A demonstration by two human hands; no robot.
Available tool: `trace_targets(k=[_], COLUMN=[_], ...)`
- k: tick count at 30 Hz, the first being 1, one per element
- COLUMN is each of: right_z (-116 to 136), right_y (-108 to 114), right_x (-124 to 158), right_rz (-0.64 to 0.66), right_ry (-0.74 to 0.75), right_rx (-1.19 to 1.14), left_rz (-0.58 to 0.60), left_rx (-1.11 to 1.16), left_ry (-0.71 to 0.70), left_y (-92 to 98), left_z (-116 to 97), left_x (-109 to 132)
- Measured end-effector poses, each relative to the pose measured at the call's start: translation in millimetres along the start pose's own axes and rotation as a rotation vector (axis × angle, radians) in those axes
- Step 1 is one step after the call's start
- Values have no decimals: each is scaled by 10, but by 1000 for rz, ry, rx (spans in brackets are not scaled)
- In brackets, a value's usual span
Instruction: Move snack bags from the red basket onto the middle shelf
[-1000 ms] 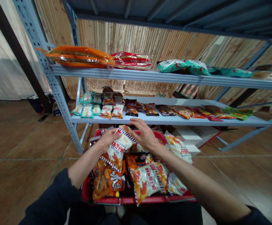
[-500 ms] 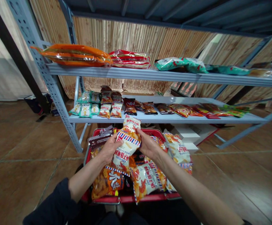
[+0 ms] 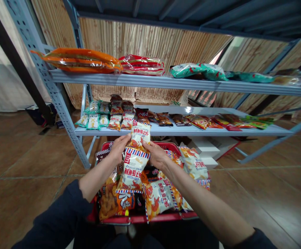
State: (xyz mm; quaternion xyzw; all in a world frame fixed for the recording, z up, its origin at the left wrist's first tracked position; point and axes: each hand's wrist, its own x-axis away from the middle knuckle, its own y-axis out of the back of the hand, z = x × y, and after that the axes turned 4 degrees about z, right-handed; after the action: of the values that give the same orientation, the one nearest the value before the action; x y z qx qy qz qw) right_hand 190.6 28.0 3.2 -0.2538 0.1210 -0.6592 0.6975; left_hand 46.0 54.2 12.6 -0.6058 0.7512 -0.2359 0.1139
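Both hands grip a small white snack bag (image 3: 140, 133) with red lettering above the basket. My left hand (image 3: 119, 148) is closed on its left edge. My right hand (image 3: 157, 155) pinches its lower right side with thumb and fingers. Just below hangs or lies a second matching snack bag (image 3: 132, 173) with a striped edge; whether the two are joined I cannot tell. Underneath is a red basket (image 3: 163, 218) filled with snack bags, among them an orange and black bag (image 3: 116, 204) and another white bag (image 3: 160, 197).
Ahead stands a blue-grey metal rack. Its lower shelf (image 3: 140, 132) carries green-white packets (image 3: 93, 121), matching snack bags (image 3: 121, 121) and dark packets (image 3: 164, 119). Large orange (image 3: 83, 60) and red bags (image 3: 142, 64) lie on the shelf above. White boxes (image 3: 207, 148) sit below at right.
My hands have shifted up and slightly left toward the lower shelf with the bag. The upper bag now stands more upright, and the lower bag has straightened.
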Motion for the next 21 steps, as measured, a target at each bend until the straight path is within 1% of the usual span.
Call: trace_targets(k=[3, 6, 8, 11, 15, 19, 21], right_z=[-5, -12, -11, -4, -17, -86, -130], right_y=[-40, -67, -82, -97, -95, -67, -53], right_x=[-8, -23, -35, -41, -26, -10, -6], right_rz=[8, 28, 44, 57, 66, 113, 137], right_ry=[-1, -1, -12, -25, -36, -100, -106], right_rx=[40, 72, 86, 99, 70, 31, 35], left_rz=[18, -44, -86, -100, -132, -144, -144], left_rx=[13, -33, -83, -171, -228, -232, -235], left_ry=[-14, 38, 45, 57, 87, 72, 64], left_y=[-64, -105, -123, -148, -189, -225, -236], left_z=[-144, -282, -361, -463, -564, -600, -608], left_x=[-155, -342, -462, -602, -699, -720, -715])
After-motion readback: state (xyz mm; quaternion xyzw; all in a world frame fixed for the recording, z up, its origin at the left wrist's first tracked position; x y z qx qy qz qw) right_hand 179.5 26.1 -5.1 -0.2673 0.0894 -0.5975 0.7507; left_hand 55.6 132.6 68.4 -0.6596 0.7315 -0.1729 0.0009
